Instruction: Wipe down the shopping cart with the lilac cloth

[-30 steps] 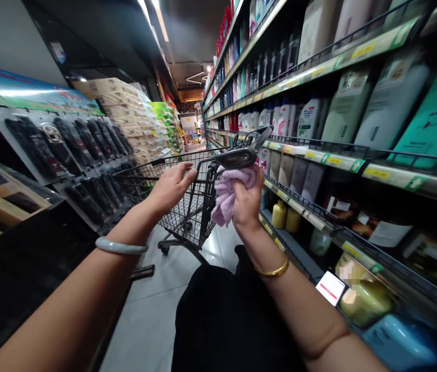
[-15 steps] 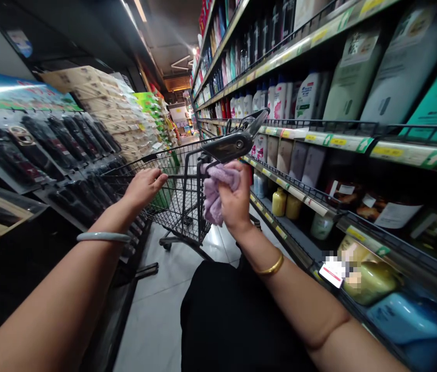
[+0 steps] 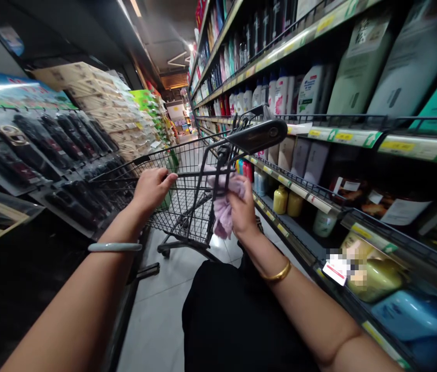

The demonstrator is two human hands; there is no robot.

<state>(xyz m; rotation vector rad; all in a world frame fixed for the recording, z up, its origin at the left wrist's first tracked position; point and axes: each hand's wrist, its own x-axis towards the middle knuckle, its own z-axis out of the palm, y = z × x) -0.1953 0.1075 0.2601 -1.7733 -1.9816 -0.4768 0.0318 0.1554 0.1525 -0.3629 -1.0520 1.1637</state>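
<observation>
A black wire shopping cart (image 3: 181, 202) stands in the aisle before me, its handle end (image 3: 259, 135) towards the right shelf. My left hand (image 3: 153, 188), with a pale bangle on the wrist, is closed over the cart's top rail. Below the handle, my right hand (image 3: 242, 211) grips a crumpled light purple cloth (image 3: 224, 214). The cloth lies against the thin bars at the cart's rear, and part of it shows behind them. A gold bangle circles the right wrist. The fingertips of both hands are partly hidden.
On the right, shelves (image 3: 358, 138) hold several rows of shampoo bottles (image 3: 311, 95) and jars. To the left hang packaged dark goods (image 3: 43, 139), beside stacked beige packs (image 3: 98, 103). My black-clad leg (image 3: 237, 320) is over the tiled floor (image 3: 156, 315).
The cart's handle has swung right and slightly nearer. Both hands have shifted a little right, and the cloth has gone from bunched to hanging longer against the bars.
</observation>
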